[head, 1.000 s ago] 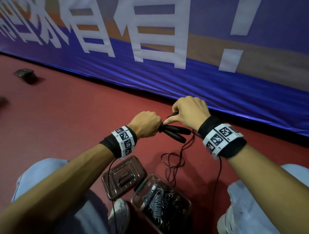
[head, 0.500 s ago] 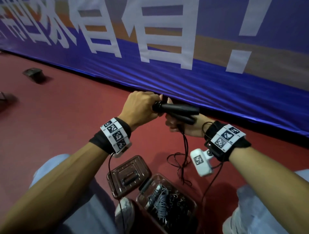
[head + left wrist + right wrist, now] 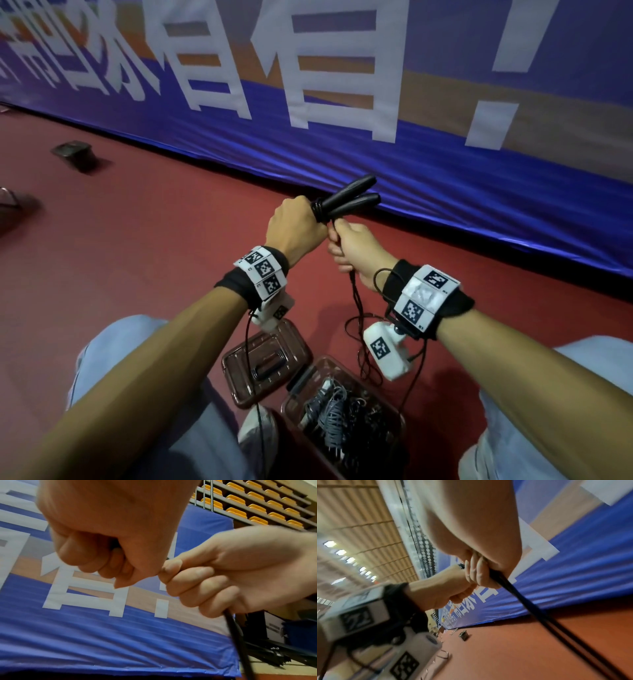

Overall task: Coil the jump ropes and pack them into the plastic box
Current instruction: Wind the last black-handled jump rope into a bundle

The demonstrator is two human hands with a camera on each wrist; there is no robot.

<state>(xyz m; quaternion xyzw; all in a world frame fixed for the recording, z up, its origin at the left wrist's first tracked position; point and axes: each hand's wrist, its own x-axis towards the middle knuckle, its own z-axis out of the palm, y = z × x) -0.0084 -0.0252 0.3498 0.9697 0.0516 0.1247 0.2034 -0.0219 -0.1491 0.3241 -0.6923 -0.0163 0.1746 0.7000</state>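
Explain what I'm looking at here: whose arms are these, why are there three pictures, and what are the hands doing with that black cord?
No machine here: a person sits on a red floor wearing cameras. The big picture comes from a head camera looking down; the other two come from small cameras strapped under each wrist, looking along the hands. The left hand grips two black jump rope handles side by side. The right hand holds the black rope, which hangs down in loose loops. Between the knees stands an open plastic box with coiled ropes already inside, its lid lying beside it. Behind is a blue banner.
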